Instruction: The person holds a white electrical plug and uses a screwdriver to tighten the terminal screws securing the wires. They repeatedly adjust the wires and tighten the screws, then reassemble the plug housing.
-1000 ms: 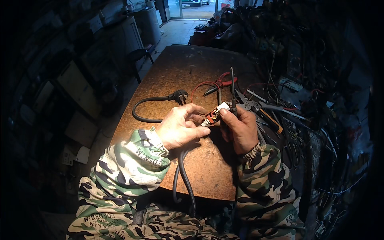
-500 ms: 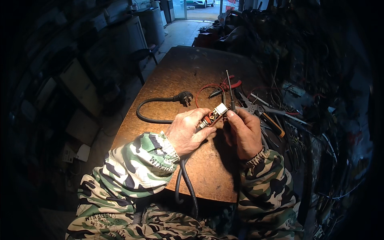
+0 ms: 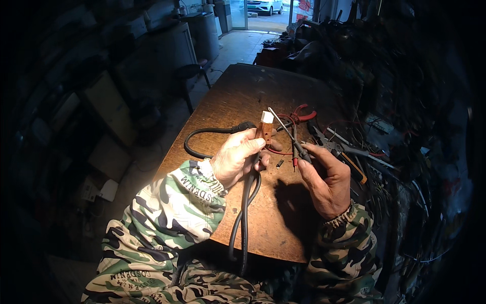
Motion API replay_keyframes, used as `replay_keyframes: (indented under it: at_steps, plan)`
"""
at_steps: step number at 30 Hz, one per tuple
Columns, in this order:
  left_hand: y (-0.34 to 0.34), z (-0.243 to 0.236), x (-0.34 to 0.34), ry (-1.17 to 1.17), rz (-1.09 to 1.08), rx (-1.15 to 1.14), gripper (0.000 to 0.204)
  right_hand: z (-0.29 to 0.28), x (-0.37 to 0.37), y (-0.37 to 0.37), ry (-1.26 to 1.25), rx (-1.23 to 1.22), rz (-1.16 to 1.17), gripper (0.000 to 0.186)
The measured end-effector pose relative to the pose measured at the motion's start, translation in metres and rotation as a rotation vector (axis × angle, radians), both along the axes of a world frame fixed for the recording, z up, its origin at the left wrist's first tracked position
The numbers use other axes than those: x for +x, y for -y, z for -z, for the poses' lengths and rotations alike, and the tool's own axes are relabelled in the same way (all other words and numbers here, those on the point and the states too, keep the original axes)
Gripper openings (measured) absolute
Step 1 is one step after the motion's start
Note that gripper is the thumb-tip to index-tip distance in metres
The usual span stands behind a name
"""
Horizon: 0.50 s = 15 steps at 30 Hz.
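Observation:
My left hand [image 3: 237, 158] is closed round a cable connector [image 3: 266, 129] with a white end and a brown body. The connector stands nearly upright, its brown outer face showing. A thick black cable [image 3: 245, 218] hangs below that hand and off the table's front edge. My right hand [image 3: 326, 180] pinches the dark handle of a thin screwdriver [image 3: 286, 129]. Its shaft slants up and left, with the tip near the connector's white end; whether they touch I cannot tell. Behind my left hand, a black plug [image 3: 245, 126] lies partly hidden on the table.
Red-handled pliers [image 3: 305, 114], a red-tipped test probe [image 3: 295, 161] and a small black piece [image 3: 280, 163] lie on the wooden table [image 3: 223, 104]. Along its right side are a crimping tool [image 3: 324, 139], an orange-and-black tool [image 3: 355, 169] and tangled wires. A dark stool [image 3: 188, 72] stands beyond the left edge.
My left hand has turned the connector upright, so its inner wires no longer show. The screwdriver has tilted left, and my right hand has moved away from the connector. The view has shifted slightly.

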State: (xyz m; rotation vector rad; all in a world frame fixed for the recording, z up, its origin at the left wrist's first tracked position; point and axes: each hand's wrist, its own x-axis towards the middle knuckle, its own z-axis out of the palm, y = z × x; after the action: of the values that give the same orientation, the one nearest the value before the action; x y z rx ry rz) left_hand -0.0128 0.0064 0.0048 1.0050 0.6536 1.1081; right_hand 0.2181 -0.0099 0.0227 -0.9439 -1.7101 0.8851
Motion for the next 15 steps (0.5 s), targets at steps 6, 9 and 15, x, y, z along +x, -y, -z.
replay_keyframes:
  at_steps: [6, 9, 15]
  plan:
    - [-0.001, -0.002, -0.008, 0.154, -0.024, -0.01, 0.044, -0.019, 0.013, 0.009, 0.189, 0.157, 0.098, 0.025]
    - [-0.004, 0.002, -0.008, 0.183, -0.057, 0.011, 0.045, -0.017, 0.02, 0.009, 0.115, 0.166, 0.08, 0.021]
    - [0.0, -0.006, -0.005, 0.083, -0.074, 0.012, 0.046, -0.017, 0.023, 0.01, 0.17, 0.271, 0.064, 0.022]
